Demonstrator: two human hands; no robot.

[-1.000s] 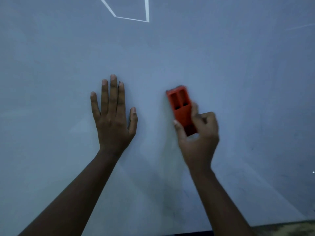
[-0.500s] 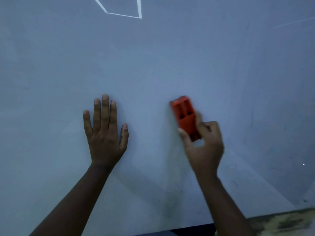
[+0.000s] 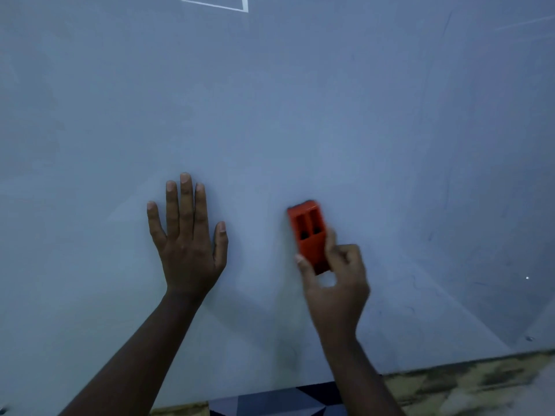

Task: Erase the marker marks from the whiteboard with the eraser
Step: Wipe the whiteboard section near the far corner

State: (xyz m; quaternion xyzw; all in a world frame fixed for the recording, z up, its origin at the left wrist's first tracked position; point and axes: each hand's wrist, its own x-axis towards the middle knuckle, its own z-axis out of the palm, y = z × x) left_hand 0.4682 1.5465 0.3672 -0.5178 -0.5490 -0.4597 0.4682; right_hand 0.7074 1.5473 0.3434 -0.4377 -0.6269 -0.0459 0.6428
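The whiteboard point(image 3: 300, 100) fills nearly the whole view, pale blue-grey in dim light. My right hand point(image 3: 335, 289) grips the lower end of an orange eraser point(image 3: 309, 232) and presses it against the board right of centre. My left hand point(image 3: 187, 238) lies flat on the board to the left, fingers spread and pointing up, holding nothing. Faint dark marker marks point(image 3: 416, 285) show to the right of the eraser. A thin dark line point(image 3: 449, 181) runs down the board's right part.
A bright white outline point(image 3: 222, 6) sits at the board's top edge of view. Below the board's bottom edge are a worn yellowish floor strip point(image 3: 468, 382) and a dark blue patterned patch point(image 3: 270, 400).
Both hands sit lower in the view than a second ago, and the board's bottom edge and floor show more. The eraser has slid down the board with my right hand.
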